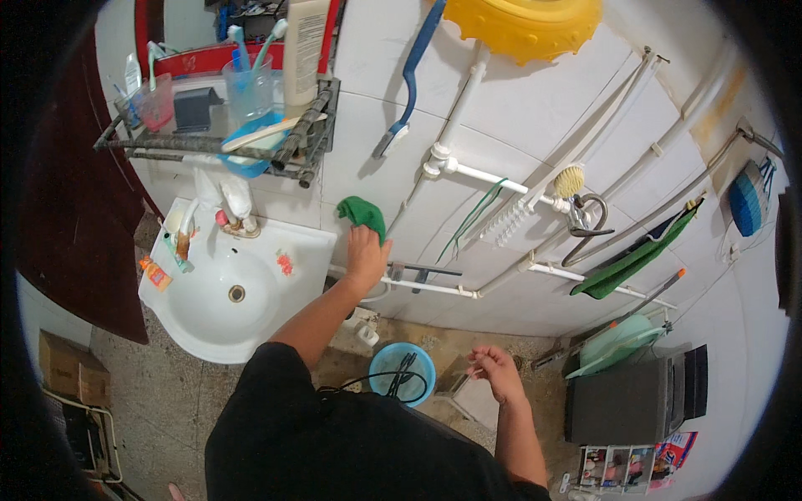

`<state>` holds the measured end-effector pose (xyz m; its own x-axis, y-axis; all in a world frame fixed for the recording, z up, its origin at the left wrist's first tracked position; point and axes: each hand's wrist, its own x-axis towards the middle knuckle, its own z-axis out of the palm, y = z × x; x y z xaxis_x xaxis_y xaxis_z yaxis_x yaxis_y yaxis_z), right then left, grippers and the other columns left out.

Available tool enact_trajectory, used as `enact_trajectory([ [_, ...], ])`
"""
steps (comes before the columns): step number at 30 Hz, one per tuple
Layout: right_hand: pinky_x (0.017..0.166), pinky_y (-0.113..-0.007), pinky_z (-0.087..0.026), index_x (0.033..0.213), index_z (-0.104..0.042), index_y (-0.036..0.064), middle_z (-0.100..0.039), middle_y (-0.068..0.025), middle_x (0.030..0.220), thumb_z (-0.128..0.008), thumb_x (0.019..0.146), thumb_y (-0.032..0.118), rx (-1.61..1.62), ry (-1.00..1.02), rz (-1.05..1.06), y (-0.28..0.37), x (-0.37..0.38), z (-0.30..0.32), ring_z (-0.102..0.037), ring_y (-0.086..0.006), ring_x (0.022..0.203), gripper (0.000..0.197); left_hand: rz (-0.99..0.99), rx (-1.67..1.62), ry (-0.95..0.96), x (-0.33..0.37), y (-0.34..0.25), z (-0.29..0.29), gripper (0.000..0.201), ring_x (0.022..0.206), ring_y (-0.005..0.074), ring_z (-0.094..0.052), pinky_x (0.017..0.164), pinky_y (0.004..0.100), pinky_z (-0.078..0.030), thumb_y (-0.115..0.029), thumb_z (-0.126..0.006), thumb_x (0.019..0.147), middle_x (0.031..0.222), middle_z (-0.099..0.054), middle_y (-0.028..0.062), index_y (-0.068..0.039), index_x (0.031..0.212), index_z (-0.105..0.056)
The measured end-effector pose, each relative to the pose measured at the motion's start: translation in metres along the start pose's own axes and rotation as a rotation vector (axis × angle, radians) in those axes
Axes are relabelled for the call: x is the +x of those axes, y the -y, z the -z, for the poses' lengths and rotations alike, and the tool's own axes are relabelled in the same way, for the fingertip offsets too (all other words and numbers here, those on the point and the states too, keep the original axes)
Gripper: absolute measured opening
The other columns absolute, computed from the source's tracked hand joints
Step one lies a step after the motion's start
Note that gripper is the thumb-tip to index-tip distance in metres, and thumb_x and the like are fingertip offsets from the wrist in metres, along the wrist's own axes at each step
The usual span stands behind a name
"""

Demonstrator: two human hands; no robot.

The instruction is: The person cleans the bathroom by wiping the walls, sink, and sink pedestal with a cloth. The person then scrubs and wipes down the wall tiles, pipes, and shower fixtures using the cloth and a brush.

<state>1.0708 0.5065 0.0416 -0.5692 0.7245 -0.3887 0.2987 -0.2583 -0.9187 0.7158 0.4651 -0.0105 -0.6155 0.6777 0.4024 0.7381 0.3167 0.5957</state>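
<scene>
You are pressing a crumpled green cloth (362, 214) against the white tiled wall (501, 125) with your left hand (366, 257), fingers clamped on it just above; your right hand (496, 371) is hanging well apart, fingers loosely curled, holding nothing.

Bare tile opens right of my left hand (366, 257); shelf (219, 147) above, sink (230, 288) left, pipe (434, 288) below hem it. My right hand (497, 371) hangs free.

L arm stretched forward, left hand (366, 255) raised, fingers closed in a grip. R forearm low, right hand (496, 371) loosely curled, empty.
</scene>
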Motion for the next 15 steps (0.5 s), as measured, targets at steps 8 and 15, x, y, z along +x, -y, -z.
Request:
enact_trajectory([
  [8, 0.057, -0.027, -0.049, 0.103, -0.054, -0.0022, -0.062, -0.0117, 0.089, -0.051, 0.088, 0.010, -0.007, -0.079, -0.154, -0.015, 0.004, 0.069, -0.062, -0.0182, 0.069, 0.020, -0.080, 0.121, -0.211, 0.057, -0.025, -0.058, 0.053, 0.120, 0.0472, -0.029, 0.104, 0.0546, -0.018, -0.031, -0.058, 0.083, 0.122, -0.038, 0.0283, 0.007, 0.117, -0.044],
  [15, 0.057, -0.027, -0.050, 0.106, -0.054, -0.0037, -0.062, -0.0140, 0.090, -0.051, 0.088, 0.010, -0.042, -0.140, -0.146, 0.008, 0.022, 0.102, -0.062, -0.0193, 0.069, 0.022, -0.063, 0.053, -0.432, 0.106, -0.052, -0.042, 0.058, 0.120, 0.0483, -0.026, 0.103, 0.0577, -0.016, -0.031, -0.063, 0.078, 0.122, -0.037, 0.0274, 0.008, 0.116, -0.044],
])
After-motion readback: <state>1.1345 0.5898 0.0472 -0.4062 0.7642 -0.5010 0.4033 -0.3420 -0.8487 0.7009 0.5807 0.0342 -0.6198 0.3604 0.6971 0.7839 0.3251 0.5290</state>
